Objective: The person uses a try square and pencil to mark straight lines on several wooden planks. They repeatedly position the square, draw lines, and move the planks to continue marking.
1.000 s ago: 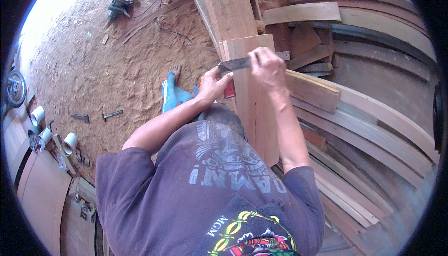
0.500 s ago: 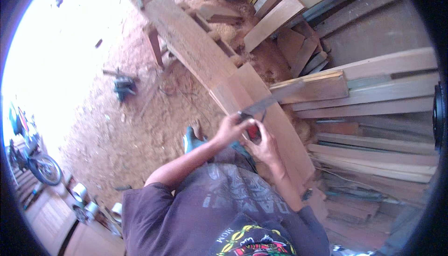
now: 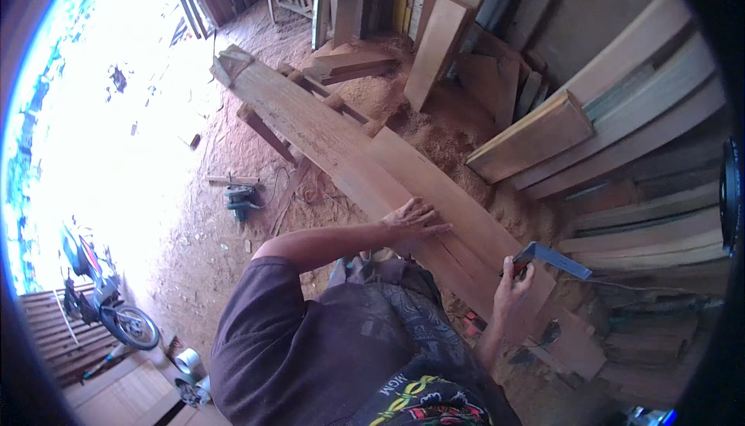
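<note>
My left hand (image 3: 414, 219) lies on a long reddish-brown plank (image 3: 299, 116), fingers spread, holding nothing. A shorter, smoother board (image 3: 442, 181) rests along the plank's right side, close to those fingertips. Over the near end of the boards, my right hand (image 3: 512, 290) is closed round a try square (image 3: 560, 260). The square's bluish metal blade points out to the right, and its dark stock is partly hidden by my fingers. Something small and red shows at the same grip, too covered to name.
Stacked timber (image 3: 621, 139) lines the right side, with a thick offcut (image 3: 531, 135) jutting toward the bench. Sawdust covers the ground around the bench legs (image 3: 264, 133). A dark green power tool (image 3: 242, 197) lies at left. Farther left stands a motorcycle (image 3: 109, 302).
My hands were together at the square over the board; they are now apart. The left has flattened onto the plank, while the right has carried the square rightward. The view has shifted.
</note>
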### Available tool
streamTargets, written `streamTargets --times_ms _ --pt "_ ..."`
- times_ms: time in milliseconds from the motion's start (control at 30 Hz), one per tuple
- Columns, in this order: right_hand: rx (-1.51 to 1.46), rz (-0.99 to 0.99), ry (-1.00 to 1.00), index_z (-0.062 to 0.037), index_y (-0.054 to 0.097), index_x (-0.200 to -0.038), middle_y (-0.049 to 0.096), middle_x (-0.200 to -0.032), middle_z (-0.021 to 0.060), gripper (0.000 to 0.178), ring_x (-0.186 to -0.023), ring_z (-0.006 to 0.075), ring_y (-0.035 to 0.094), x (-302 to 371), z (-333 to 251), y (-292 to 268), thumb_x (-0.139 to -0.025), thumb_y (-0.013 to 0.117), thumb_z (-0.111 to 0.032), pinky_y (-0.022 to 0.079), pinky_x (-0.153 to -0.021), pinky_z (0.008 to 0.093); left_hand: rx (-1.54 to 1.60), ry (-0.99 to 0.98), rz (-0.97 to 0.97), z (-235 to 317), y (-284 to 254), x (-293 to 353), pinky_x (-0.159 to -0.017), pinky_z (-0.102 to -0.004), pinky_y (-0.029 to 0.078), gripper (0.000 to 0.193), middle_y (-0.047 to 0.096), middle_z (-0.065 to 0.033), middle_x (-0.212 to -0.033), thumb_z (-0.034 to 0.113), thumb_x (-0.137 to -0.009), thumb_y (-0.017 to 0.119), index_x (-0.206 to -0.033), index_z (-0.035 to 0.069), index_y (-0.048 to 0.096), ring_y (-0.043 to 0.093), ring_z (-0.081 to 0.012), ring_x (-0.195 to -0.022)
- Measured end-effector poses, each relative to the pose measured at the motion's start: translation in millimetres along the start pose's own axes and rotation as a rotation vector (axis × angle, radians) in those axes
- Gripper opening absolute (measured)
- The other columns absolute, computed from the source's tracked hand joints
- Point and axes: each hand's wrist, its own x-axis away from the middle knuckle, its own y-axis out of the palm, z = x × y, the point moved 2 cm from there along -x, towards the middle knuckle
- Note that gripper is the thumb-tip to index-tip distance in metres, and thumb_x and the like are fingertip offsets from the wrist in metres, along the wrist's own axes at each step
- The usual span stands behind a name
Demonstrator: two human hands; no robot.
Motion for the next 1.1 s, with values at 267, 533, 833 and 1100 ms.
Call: streamTargets --times_ms 267,533,833,1100 --pt "-0.195 0.055 0.273 0.0048 0.054 -0.131 0.064 -0.114 0.0129 0.047 -0.105 0.0184 0.061 -11.9 30.8 -5.1 -0.101 0.074 -0.025 0.052 -0.089 0.0352 0.108 -0.237 0.176 -1.4 -44.5 85.2 -0.111 -0.0627 0.031 0.122 0.049 -0.0206 -0.142 0.043 -0.055 0.094 -0.16 0.018 0.039 0.045 -0.045 -0.137" --pt "-0.267 -0.041 0.273 0.0038 0.052 -0.137 0.066 -0.119 0.0128 0.049 -0.108 0.0172 0.063 -35.4 29.0 11.1 -0.1 0.075 -0.02 0.054 -0.093 0.0338 -0.036 -0.866 0.169 -7.1 -113.4 160.1 -0.109 -0.0573 0.029 0.111 0.049 -0.0171 -0.131 0.04 -0.057 0.092 -0.154 0.019 0.042 0.044 -0.0401 -0.128" --pt "-0.209 0.105 0.181 0.0037 0.054 -0.136 0.066 -0.117 0.0118 0.047 -0.107 0.016 0.063 -50.6 17.2 39.8 -0.1 0.074 -0.02 0.054 -0.093 0.0333 -0.27 -1.324 0.019 -157.6 -208.4 218.2 -0.104 -0.0569 0.035 0.106 0.056 -0.0192 -0.13 0.038 -0.057 0.098 -0.147 0.021 0.045 0.05 -0.0404 -0.126" --pt "-0.092 0.237 0.307 0.0046 0.057 -0.132 0.066 -0.113 0.0122 0.045 -0.105 0.0166 0.065 -13.5 -32.8 136.4 -0.101 0.073 -0.024 0.054 -0.093 0.0339 0.211 -1.308 0.083 -423.2 -203.9 198.5 -0.104 -0.0536 0.046 0.091 0.061 -0.0195 -0.132 0.042 -0.065 0.097 -0.141 0.018 0.053 0.06 -0.0333 -0.123"
